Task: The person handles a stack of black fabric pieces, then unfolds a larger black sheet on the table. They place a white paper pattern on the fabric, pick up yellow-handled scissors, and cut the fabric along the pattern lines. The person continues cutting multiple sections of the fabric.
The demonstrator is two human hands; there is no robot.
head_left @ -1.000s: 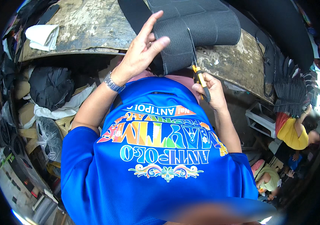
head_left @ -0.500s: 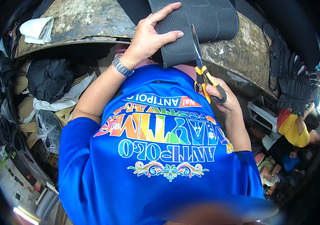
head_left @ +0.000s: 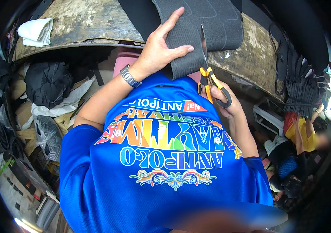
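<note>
A dark grey ribbed sheet [head_left: 221, 33] with pale outlines drawn on it hangs over the near edge of the worn table, its lower end by my lap. My left hand [head_left: 159, 52] grips its left side, with forefinger and thumb on top and the other fingers out of sight. In my right hand [head_left: 227, 101] are scissors [head_left: 208, 75] with yellow and black handles. Their blade points away from me and lies along the sheet, right of my left thumb. Part of the blades may be behind the material; I cannot tell.
A folded white cloth [head_left: 35, 32] lies on the wooden table [head_left: 87, 21] at left. Below it are black scraps [head_left: 49, 83] and a clear plastic bag [head_left: 48, 136]. To the right stand a white stool [head_left: 268, 119] and a bundle of dark strips [head_left: 301, 91]; other people sit beyond.
Both hands, the sheet and the scissors have shifted slightly nearer to me. My left hand still grips the sheet, and the scissors remain in my right hand.
</note>
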